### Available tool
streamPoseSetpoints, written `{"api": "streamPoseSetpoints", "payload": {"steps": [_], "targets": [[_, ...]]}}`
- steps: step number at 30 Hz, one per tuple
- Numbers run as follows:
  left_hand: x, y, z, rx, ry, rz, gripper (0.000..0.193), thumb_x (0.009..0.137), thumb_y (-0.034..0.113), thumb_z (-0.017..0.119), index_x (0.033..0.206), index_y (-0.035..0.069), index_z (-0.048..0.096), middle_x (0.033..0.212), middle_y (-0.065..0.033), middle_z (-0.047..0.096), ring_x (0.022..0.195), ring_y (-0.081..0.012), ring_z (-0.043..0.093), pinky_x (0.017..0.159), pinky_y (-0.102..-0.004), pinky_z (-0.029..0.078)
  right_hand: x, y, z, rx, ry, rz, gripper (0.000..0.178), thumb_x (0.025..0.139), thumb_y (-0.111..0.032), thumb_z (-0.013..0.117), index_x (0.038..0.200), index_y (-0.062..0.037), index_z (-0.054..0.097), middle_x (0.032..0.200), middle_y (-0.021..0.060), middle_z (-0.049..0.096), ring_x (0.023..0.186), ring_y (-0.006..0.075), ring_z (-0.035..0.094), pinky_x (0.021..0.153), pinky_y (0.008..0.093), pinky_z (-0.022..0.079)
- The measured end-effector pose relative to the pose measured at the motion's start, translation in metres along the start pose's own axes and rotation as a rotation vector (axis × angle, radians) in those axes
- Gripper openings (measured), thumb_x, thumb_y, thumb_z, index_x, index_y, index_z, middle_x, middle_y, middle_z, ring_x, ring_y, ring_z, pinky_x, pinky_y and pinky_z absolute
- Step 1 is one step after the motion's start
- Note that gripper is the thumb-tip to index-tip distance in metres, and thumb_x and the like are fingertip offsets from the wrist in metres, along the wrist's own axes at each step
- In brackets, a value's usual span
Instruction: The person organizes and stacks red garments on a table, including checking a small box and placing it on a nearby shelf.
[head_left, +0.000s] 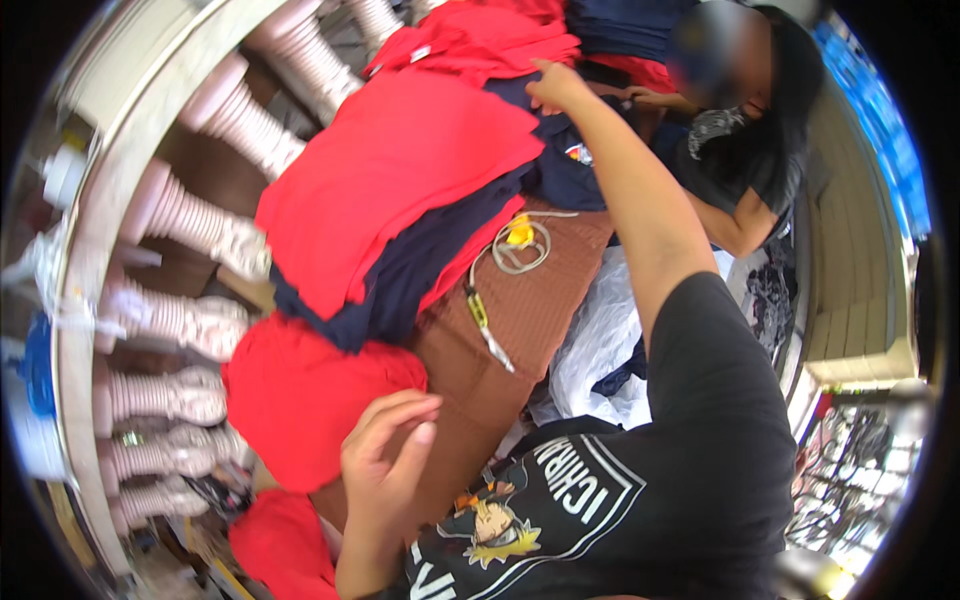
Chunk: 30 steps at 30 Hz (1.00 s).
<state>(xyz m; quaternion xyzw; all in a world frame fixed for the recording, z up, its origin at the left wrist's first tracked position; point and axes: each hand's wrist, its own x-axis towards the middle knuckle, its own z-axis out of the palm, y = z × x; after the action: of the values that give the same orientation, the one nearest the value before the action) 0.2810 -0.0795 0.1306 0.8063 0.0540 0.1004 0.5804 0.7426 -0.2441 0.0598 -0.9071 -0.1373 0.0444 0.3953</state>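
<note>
My left hand is raised over the brown quilted surface, beside a rounded red cloth bundle. Its fingers are loosely bent and the thumb stands apart, with nothing between them. Far ahead, my right hand reaches over a dark navy garment with a small printed emblem, next to a heap of red cloth. One finger points outward and the others bend over the navy cloth; no grip on it shows. Between my hands lies a stack of red and navy garments.
A coiled pale cord with a yellow piece and a thin yellow-and-silver tool lies on the brown surface. At the far right another person leans in. Clear plastic hangs beside the table. Pale ridged balusters line the left.
</note>
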Motion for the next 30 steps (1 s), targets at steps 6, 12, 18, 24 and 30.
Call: {"api": "streamPoseSetpoints", "payload": {"steps": [6,12,18,24,30], "targets": [[-0.051,-0.060,-0.007,0.161,-0.273,-0.016,0.029,0.082,0.017,0.059,0.108,0.004,0.058,0.101,-0.0133,0.059,0.089,-0.0234,0.059,0.079,-0.0329,0.047,-0.133,-0.082,0.085,0.549,-0.567,-0.443,0.045,0.085,-0.024,0.055,0.124,-0.0040,0.048,0.077,0.0015,0.058,0.055,0.0048,0.046,0.056,0.0177,0.039],[-0.136,-0.165,-0.071,0.863,-0.317,-0.398,0.041,0.079,0.029,0.060,0.114,0.008,0.054,0.107,-0.0155,0.057,0.100,-0.0315,0.055,0.084,-0.0417,0.045,-0.250,-0.180,0.186,0.666,-1.135,-0.671,0.047,0.082,-0.015,0.056,0.126,-0.0029,0.046,0.080,0.0023,0.058,0.059,0.0049,0.049,0.059,0.0185,0.042],[-0.267,-0.237,-0.187,1.086,0.246,-0.685,0.044,0.075,0.030,0.065,0.112,0.008,0.056,0.119,-0.0119,0.052,0.111,-0.0317,0.047,0.093,-0.0412,0.039,-0.359,-0.267,0.307,0.449,-1.541,-0.622,0.041,0.084,-0.013,0.056,0.124,-0.0062,0.049,0.086,0.0031,0.060,0.073,0.0068,0.055,0.061,0.0214,0.047],[-0.342,-0.358,-0.262,1.685,0.369,-0.761,0.051,0.081,0.017,0.051,0.130,0.007,0.040,0.131,-0.0111,0.040,0.116,-0.0285,0.040,0.089,-0.0493,0.037,-0.457,-0.263,0.481,0.277,-1.737,-0.301,0.042,0.084,-0.019,0.057,0.122,-0.0033,0.048,0.091,0.0065,0.062,0.069,0.0113,0.060,0.063,0.0245,0.049],[-0.327,-0.381,-0.299,1.294,0.265,-0.990,0.033,0.081,0.019,0.052,0.109,0.004,0.060,0.109,-0.0105,0.060,0.103,-0.0293,0.054,0.080,-0.0422,0.043,-0.537,-0.253,0.565,0.119,-1.650,-0.325,0.037,0.084,-0.016,0.055,0.118,-0.0025,0.051,0.088,0.0057,0.064,0.062,0.0122,0.059,0.059,0.0255,0.049]]}}
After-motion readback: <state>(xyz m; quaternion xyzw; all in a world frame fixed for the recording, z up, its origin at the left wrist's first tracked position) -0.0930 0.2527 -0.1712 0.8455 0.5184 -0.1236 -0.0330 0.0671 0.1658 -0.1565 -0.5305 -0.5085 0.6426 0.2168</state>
